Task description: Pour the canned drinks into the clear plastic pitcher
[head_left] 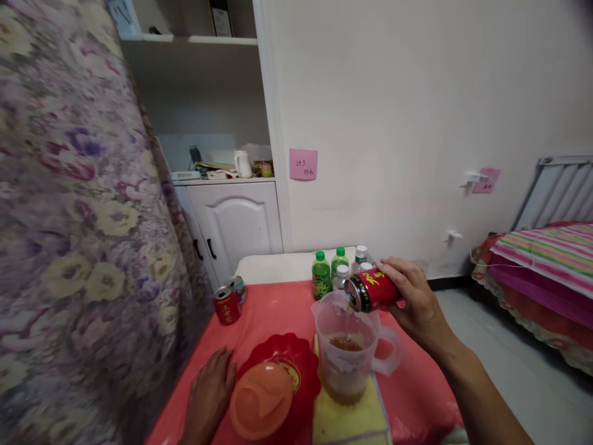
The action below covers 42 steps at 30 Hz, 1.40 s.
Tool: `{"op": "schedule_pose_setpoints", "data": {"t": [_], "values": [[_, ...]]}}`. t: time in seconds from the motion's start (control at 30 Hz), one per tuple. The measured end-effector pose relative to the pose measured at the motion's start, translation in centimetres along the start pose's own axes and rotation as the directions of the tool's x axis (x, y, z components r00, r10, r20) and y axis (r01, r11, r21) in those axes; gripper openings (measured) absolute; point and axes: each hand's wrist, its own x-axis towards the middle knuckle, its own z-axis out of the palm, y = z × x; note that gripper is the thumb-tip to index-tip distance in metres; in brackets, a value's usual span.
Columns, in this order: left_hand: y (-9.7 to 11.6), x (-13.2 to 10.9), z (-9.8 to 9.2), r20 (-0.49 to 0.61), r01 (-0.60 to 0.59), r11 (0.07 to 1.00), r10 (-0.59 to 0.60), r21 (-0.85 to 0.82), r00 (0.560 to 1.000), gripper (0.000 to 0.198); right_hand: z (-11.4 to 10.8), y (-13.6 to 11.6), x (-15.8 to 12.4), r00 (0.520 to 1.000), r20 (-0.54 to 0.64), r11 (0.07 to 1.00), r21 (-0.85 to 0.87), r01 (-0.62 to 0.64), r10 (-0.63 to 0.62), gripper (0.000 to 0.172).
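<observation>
My right hand [414, 300] is wrapped round a red drink can [377, 289], tipped on its side above a clear plastic measuring jug [345, 352]. A thin brown stream runs from the can's opening into the jug, where foamy brown liquid [345, 343] covers the bottom part. The jug stands on a yellow cloth [349, 423]. My left hand [210, 390] lies flat on the red tablecloth, fingers stretched out and holding nothing. Beside it sits a red scalloped plate [306, 395] with an orange plastic lid or bowl [262, 400] on it.
A red can [227, 306] and a smaller can [238, 288] stand at the table's far left. Behind the jug are green bottles [320, 276] and white-capped bottles [361, 256]. A floral curtain [83, 247] hangs on the left; a bed [542, 278] stands at the right.
</observation>
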Motion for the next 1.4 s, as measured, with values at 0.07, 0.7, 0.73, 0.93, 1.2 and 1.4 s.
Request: {"op": "schedule_pose_setpoints", "data": {"t": [0.07, 0.7, 0.73, 0.93, 1.2, 1.4], "values": [[0.0, 0.0, 0.0, 0.0, -0.002, 1.0, 0.002, 0.001, 1.0, 0.054, -0.2, 0.0, 0.1, 1.0, -0.007, 1.0, -0.013, 0.001, -0.001, 0.067], [0.4, 0.0, -0.6, 0.014, 0.007, 1.0, -0.007, 0.009, 1.0, 0.049, -1.0, -0.3, 0.2, 1.0, 0.023, 0.999, -0.045, -0.008, 0.009, 0.063], [0.4, 0.0, -0.6, 0.016, 0.01, 1.0, -0.01, 0.011, 1.0, 0.048, -1.0, -0.3, 0.1, 1.0, 0.03, 0.999, -0.048, -0.006, 0.007, 0.063], [0.4, 0.0, -0.3, 0.028, 0.016, 1.0, -0.017, 0.007, 0.999, 0.05, -1.5, -0.1, 0.2, 0.999, 0.031, 0.998, -0.07, -0.005, 0.007, 0.063], [0.4, -0.2, -0.1, 0.014, 0.025, 1.0, -0.025, -0.001, 1.0, 0.049, -2.4, -0.1, 0.8, 0.999, 0.053, 0.994, -0.105, 0.015, -0.009, 0.068], [0.5, -0.3, -0.1, 0.002, 0.031, 1.0, -0.031, -0.007, 1.0, 0.047, -3.0, 0.1, 1.3, 0.999, 0.048, 0.986, -0.163, 0.032, -0.025, 0.069]]}}
